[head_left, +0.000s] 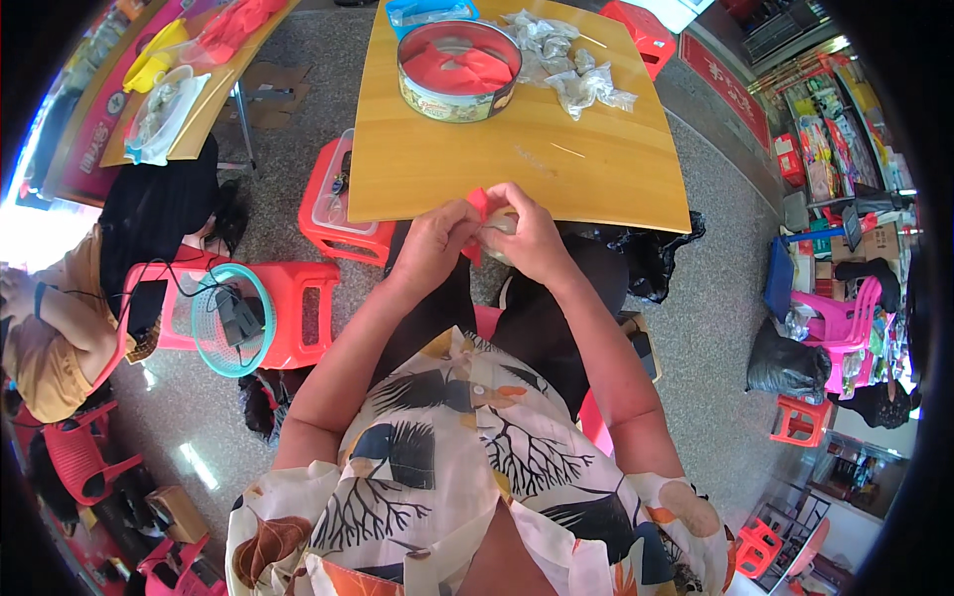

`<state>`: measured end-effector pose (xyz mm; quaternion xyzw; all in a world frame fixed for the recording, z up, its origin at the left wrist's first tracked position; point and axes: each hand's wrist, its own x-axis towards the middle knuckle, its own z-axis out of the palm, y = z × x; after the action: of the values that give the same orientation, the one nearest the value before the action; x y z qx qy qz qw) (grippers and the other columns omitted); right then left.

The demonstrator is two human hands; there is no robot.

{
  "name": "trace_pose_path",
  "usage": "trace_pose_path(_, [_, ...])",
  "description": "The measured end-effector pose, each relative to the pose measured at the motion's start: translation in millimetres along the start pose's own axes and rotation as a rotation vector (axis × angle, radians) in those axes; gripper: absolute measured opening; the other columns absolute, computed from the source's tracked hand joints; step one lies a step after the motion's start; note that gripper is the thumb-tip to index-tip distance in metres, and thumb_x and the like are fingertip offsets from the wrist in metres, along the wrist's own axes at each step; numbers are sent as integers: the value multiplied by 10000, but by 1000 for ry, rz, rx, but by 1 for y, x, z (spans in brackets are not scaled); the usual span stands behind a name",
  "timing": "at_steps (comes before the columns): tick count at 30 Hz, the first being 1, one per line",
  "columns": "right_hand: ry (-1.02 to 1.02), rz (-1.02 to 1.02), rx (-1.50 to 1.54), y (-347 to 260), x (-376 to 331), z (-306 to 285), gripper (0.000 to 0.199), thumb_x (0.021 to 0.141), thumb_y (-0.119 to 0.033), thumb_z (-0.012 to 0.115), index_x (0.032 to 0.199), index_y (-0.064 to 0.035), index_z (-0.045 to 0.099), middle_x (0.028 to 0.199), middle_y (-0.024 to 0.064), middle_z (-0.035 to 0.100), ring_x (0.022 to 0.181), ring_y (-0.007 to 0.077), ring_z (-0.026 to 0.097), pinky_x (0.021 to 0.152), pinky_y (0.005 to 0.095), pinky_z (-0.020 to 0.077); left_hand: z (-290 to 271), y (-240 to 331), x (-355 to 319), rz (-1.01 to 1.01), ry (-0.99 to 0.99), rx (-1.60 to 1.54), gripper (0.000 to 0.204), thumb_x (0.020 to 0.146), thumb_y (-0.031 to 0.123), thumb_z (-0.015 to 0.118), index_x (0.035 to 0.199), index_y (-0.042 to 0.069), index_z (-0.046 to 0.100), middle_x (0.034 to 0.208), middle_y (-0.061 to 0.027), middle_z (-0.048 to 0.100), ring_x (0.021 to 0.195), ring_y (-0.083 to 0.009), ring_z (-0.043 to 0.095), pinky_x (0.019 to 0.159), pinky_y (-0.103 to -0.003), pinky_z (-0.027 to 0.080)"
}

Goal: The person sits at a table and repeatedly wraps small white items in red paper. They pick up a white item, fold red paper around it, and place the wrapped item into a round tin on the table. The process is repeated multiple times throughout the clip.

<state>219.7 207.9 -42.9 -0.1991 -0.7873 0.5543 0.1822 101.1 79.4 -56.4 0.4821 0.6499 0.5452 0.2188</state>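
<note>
Hands pinch 1 red piece [477, 207] together, left hand [434, 243] and right hand [537, 238] hiding most of it at the wooden table [556, 159] edge

Count: 1 yellow wooden table [556, 159]; 1 round metal tin [458, 72]; 1 teal mesh basket [234, 320]; 2 hands; 1 small red folded piece [478, 204].

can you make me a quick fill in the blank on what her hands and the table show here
1. Both hands, left hand and right hand, hold a small ____ piece.
2. The round tin on the table holds ____ pieces.
3. Crumpled clear wrappers lie to the tin's ____.

Missing words: red; red; right
</note>
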Motion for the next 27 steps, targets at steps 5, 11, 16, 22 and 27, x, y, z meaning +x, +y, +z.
trace_pose_path(5, [-196, 59, -89, 7, 12, -15, 212, 754, -40, 696, 951, -12, 622, 924, 122, 680, 890, 268, 670, 772, 345, 505, -6, 4, 0, 118, -63, 90, 27, 893, 11, 592, 892, -7, 571, 763, -96, 592, 669, -160, 610, 627, -267, 492])
trace_pose_path(11, [356, -190, -540, 1, 12, 12, 218, 713, -5, 665, 914, -13, 580, 861, 169, 640, 831, 355, 633, 732, 380, 497, 13, -5, 3, -25, 46, 79, 74, 909, 47, 604, 895, -15, 565, 739, -83, 628, 690, -138, 632, 606, -264, 498])
trace_pose_path(16, [130, 203, 271, 2, 7, -1, 154, 782, -34, 646, 905, 34, 584, 773, 39, 604, 706, 82, 541, 656, 255, 454, 15, -6, 6, -166, 109, -230, 75, 929, 63, 592, 904, 0, 561, 731, -32, 623, 690, -86, 606, 624, -243, 495])
trace_pose_path(22, [-119, 136, 39, 2, -6, -13, 235, 807, -20, 659, 1040, 8, 650, 885, 8, 644, 797, 40, 574, 717, 215, 475, 12, -10, 2, -147, 129, -165, 29, 908, 20, 571, 897, -6, 564, 741, -90, 625, 686, -135, 623, 614, -276, 493])
trace_pose_path(27, [30, -3, -144, -1, 9, -2, 171, 782, -31, 681, 948, -4, 655, 840, 100, 685, 781, 142, 665, 719, 284, 519, 7, -2, 3, 51, 70, 48, 34, 924, 23, 564, 895, 8, 557, 745, -44, 589, 673, -109, 571, 631, -263, 470])
